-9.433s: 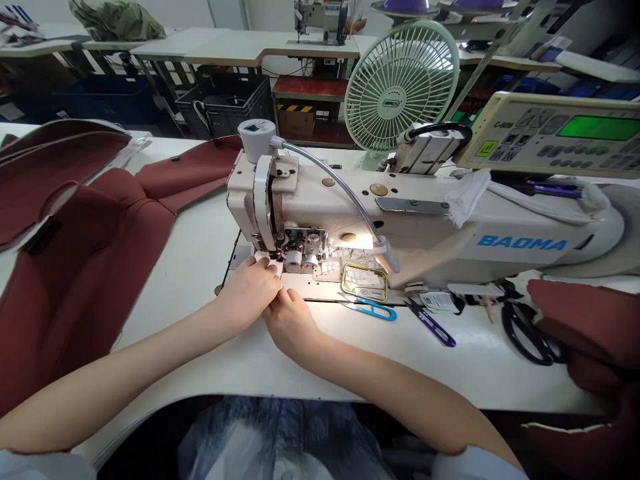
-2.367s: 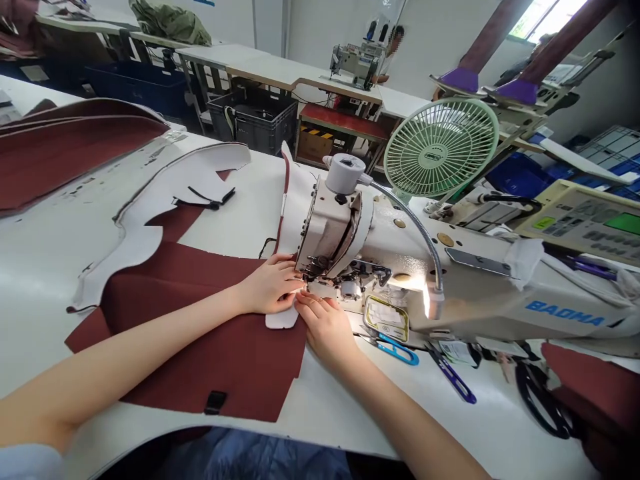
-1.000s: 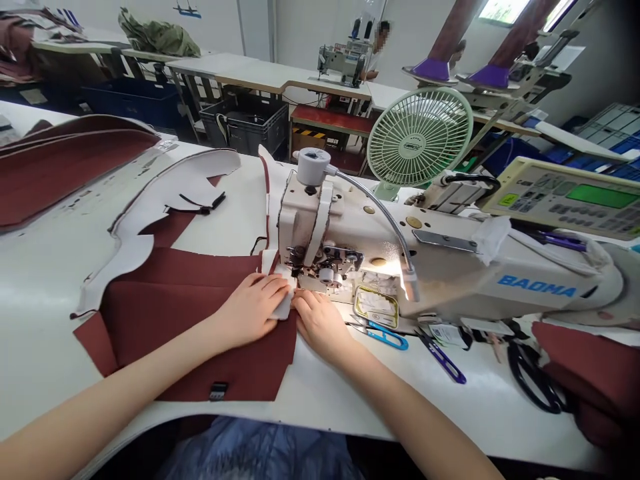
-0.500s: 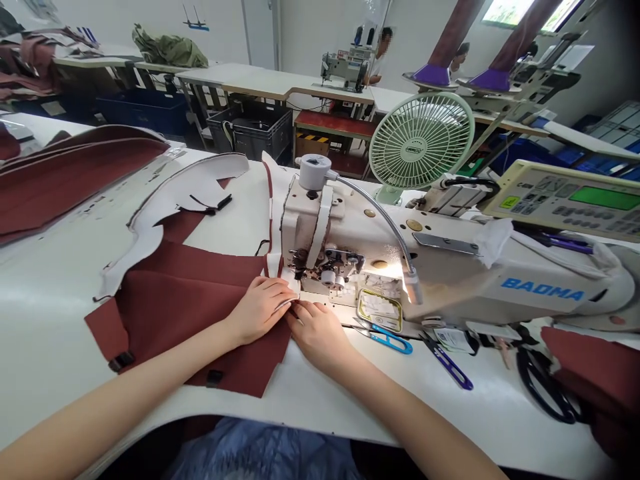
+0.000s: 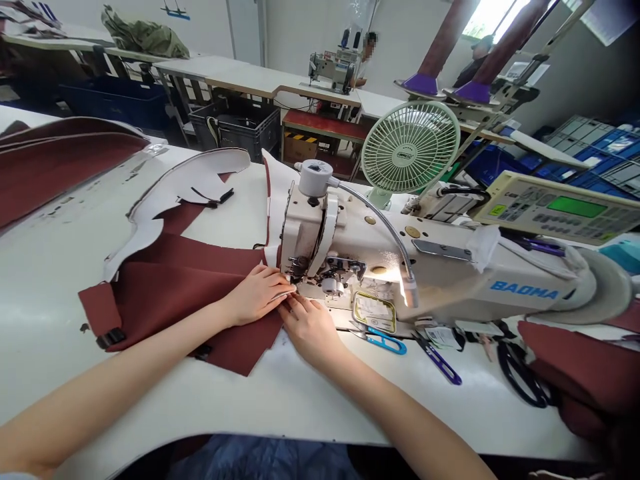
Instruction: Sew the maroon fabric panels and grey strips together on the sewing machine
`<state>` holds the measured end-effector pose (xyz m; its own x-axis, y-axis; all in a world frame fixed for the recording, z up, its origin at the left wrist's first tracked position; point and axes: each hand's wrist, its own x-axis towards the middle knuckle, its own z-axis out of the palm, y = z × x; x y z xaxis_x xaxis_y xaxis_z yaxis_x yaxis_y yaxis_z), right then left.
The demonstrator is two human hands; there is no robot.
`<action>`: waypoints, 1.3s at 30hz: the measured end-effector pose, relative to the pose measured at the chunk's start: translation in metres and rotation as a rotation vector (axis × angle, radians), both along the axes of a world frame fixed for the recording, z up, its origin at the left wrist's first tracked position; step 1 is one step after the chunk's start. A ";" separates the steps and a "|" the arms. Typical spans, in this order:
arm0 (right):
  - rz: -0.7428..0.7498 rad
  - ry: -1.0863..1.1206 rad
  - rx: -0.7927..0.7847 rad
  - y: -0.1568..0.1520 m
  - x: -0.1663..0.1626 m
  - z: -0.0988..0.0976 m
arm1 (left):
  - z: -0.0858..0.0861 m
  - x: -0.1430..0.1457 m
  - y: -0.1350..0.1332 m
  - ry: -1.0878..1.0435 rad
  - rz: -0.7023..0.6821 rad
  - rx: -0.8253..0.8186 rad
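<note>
A maroon fabric panel (image 5: 175, 283) with black buckles and a white-backed curved part (image 5: 190, 170) lies on the table, its right edge running under the head of the sewing machine (image 5: 305, 227). My left hand (image 5: 260, 293) lies over that edge just before the needle area, fingers together and closed on the fabric. Beside it, my right hand (image 5: 310, 327) has its fingertips gathered at the same edge, touching the left fingertips. The fabric between the fingers is mostly hidden, and so is the needle tip.
Right of my hands are a small tray (image 5: 375, 313), blue thread snips (image 5: 385, 341), purple snips (image 5: 440, 360) and black-handled scissors (image 5: 523, 377). A green fan (image 5: 407, 150) and control panel (image 5: 555, 207) stand behind the machine. More maroon fabric (image 5: 65, 160) lies at left.
Both hands and the maroon panel have shifted slightly away from me, toward the needle area. The panel's near corner has moved up and left. The camera view has turned a little.
</note>
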<state>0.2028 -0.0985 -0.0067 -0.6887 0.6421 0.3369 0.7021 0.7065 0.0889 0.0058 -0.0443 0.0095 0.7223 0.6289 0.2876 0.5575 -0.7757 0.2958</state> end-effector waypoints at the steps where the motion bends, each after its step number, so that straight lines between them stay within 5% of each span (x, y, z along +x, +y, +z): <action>1: -0.002 -0.002 0.001 -0.001 0.000 -0.001 | 0.000 0.000 -0.001 -0.001 0.007 0.015; 9: 0.074 0.057 -0.031 -0.018 0.001 -0.008 | -0.006 0.001 -0.019 0.001 -0.023 0.072; 24: 0.088 0.120 -0.060 -0.012 0.005 -0.010 | -0.011 -0.013 0.010 0.037 -0.133 0.134; 39: 0.049 0.177 -0.085 -0.004 0.008 -0.003 | -0.006 -0.007 0.024 0.079 -0.089 0.200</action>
<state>0.2109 -0.1026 -0.0100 -0.6547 0.6404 0.4017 0.6660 0.7400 -0.0942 -0.0008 -0.0202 0.0036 0.7972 0.4983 0.3407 0.5000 -0.8614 0.0899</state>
